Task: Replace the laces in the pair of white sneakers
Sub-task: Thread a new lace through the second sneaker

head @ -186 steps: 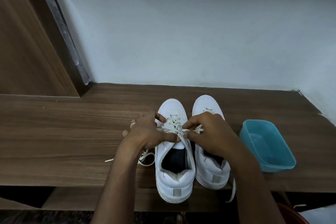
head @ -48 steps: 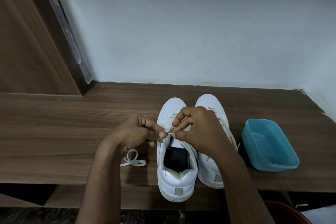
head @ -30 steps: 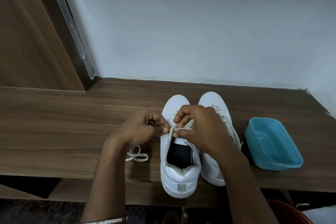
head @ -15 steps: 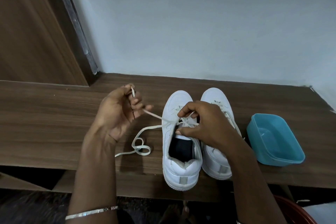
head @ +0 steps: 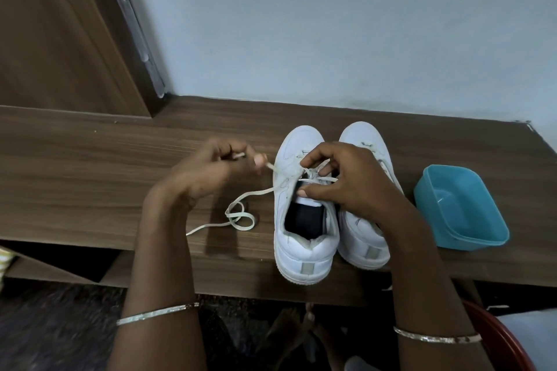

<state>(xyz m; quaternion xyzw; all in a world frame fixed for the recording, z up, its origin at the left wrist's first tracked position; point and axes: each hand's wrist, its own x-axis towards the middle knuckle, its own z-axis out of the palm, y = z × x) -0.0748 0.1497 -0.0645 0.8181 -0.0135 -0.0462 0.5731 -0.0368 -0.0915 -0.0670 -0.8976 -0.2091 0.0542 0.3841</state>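
Beside sneaker (head: 303, 253) | left hand (head: 208, 175) pinches lace (head: 252, 193) | right hand (head: 355, 187) pinches same lace

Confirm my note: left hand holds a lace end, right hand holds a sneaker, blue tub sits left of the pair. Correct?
No: the head view shows the blue tub right of the pair, not left. The rest holds: left hand pinching the lace end, right hand holding a sneaker.
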